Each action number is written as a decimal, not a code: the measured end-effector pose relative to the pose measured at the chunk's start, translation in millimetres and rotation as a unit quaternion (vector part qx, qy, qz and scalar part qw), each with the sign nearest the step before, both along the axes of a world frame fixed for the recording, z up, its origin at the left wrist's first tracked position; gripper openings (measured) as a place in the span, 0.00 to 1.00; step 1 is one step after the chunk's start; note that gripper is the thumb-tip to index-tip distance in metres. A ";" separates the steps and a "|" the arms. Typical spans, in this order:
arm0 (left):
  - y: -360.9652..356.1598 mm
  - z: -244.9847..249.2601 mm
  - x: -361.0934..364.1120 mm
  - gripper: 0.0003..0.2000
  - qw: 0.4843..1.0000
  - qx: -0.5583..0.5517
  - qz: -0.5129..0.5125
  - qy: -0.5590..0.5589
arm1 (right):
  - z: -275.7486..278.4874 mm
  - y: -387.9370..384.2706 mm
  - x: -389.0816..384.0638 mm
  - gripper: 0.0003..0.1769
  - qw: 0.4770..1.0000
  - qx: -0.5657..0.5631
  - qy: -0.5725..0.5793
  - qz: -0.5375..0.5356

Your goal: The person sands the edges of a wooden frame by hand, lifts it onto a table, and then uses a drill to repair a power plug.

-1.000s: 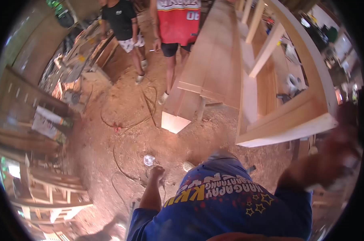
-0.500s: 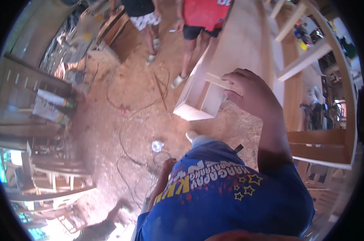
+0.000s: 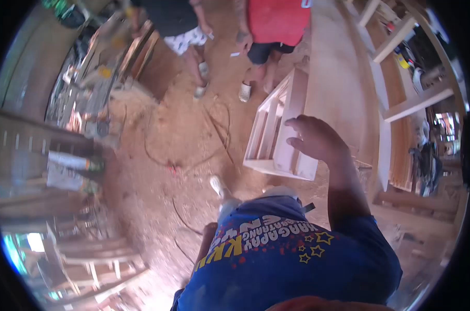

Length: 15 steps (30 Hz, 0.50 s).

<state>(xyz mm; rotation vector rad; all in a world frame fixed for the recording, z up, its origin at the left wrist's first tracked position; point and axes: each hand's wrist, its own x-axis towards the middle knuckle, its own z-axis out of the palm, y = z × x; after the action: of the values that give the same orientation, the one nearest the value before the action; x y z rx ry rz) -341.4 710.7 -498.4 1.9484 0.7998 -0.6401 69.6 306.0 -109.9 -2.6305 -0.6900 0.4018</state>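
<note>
Blue shirt [image 3: 276, 254]: nearest the camera, the wearer's own, with an arm out on either side.
Left hand [image 3: 209, 230]: low beside the left edge of the shirt, dark and partly hidden; I cannot tell how the fingers stand or whether they hold anything.
Right hand [image 3: 320, 139]: in front of the slatted piece's right side; fingers loosely bent, thumb well apart from them, the gap turned left. Nothing shows between them; contact with the wood cannot be told.
Slatted wooden piece [image 3: 282, 150]: just beyond the shirt, its near end toward the wearer, beside the left edge of the long board.
Change: 1.0 s ago the right hand was a blur by the large frame's near corner; now it is at the slatted piece, whose open, slatted side shows. I judge that attention has shifted to this piece, without a grip yet.
Long board [image 3: 339, 67]: running away from the wearer.
Large frame [image 3: 422, 101]: right of the board's right edge, with crosspieces.
Co-workers: 2 standing beyond, 1 in a red top [image 3: 279, 23], 1 in a black top [image 3: 170, 15].
</note>
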 end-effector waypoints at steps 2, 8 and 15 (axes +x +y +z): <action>58.5 -10.2 44.3 0.13 0.997 0.024 -0.073 -0.024 | -21.1 10.9 0.5 0.25 0.998 0.012 -0.038 -0.044; 283.8 -23.5 222.7 0.10 0.989 0.091 -0.114 -0.027 | -27.7 100.9 -2.7 0.23 0.995 -0.011 0.001 -0.095; 383.1 4.2 369.6 0.06 0.986 -0.031 0.120 -0.115 | 31.6 167.9 27.1 0.27 0.983 0.041 -0.027 -0.175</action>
<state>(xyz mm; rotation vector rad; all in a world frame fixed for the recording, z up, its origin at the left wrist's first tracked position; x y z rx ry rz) 28.1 1093.8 -494.2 1.7944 0.8423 -0.2864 96.7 473.9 -78.3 -2.6213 -0.2435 0.1944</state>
